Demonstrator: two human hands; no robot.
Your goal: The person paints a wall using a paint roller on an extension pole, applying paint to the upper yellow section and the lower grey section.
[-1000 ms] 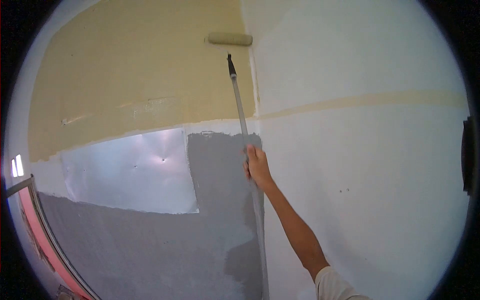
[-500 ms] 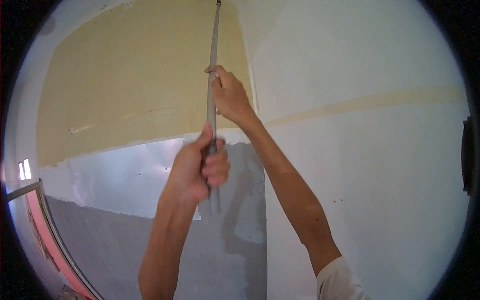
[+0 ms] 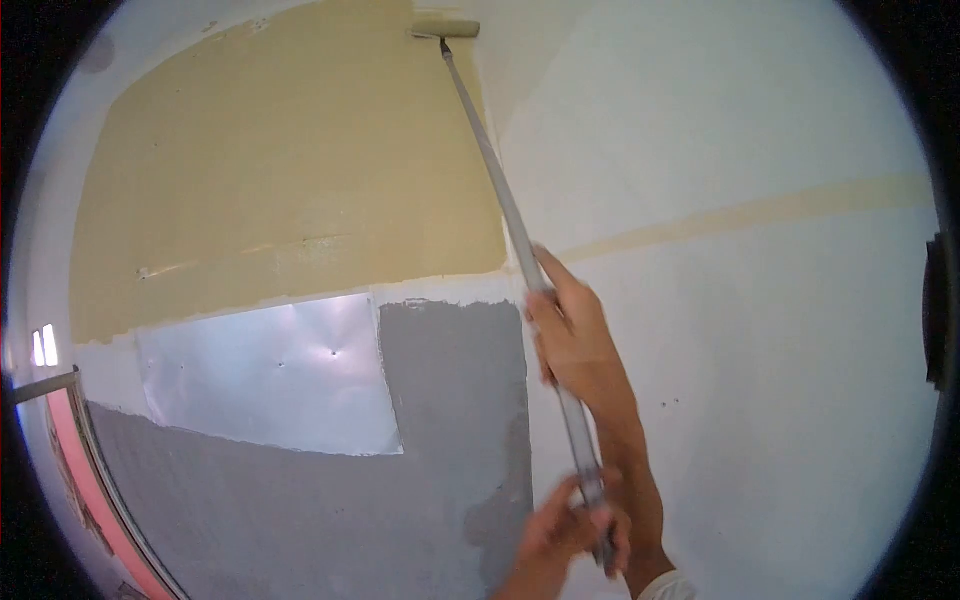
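A paint roller on a long grey extension pole rests high against the wall, at the right edge of the tan painted area. My right hand is closed around the middle of the pole. Lower down, my left hand grips the pole near its bottom end, slightly blurred. The pole slants from the roller at upper left down to the lower right.
Below the tan paint lie a shiny metal sheet and a grey wall section. On the right, a white wall carries a thin tan stripe. A pink-and-grey frame stands at lower left; a dark object is at the right edge.
Both hands have moved down and to the right with the pole. It now leans more, and the roller head has come into view at the top.
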